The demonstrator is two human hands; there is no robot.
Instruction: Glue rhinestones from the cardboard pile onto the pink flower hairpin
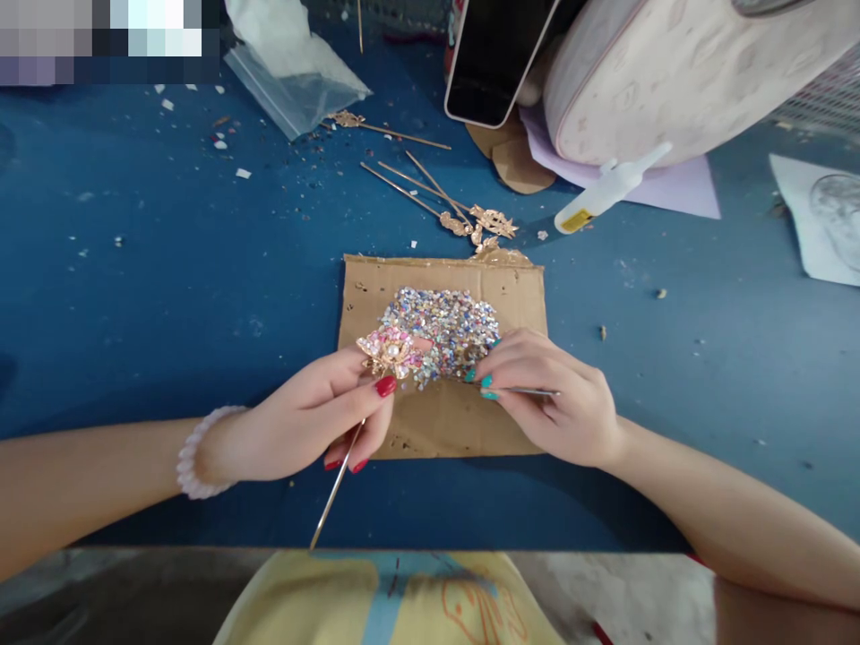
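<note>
My left hand [336, 408] is closed on a gold hairpin [331, 502], whose long stick slants down toward the table edge. The hairpin's flower head [391, 351], set with pink stones and a pearl, rests above my thumb and fingers. Over the right side of the cardboard, my right hand [554, 394] pinches a thin metal tool that looks like tweezers [528, 391]. Its tip points left, by the lower edge of a pile of small colored rhinestones [443, 327]. The pile lies on the brown cardboard [430, 425], partly behind both hands.
Several gold hairpins [463, 219] lie beyond the cardboard. A white glue bottle [608, 193] is to their right, near a purple sheet [678, 188] and a pale rounded bag [645, 81]. A phone [501, 58] leans at the back. A plastic bag [296, 72] lies at upper left.
</note>
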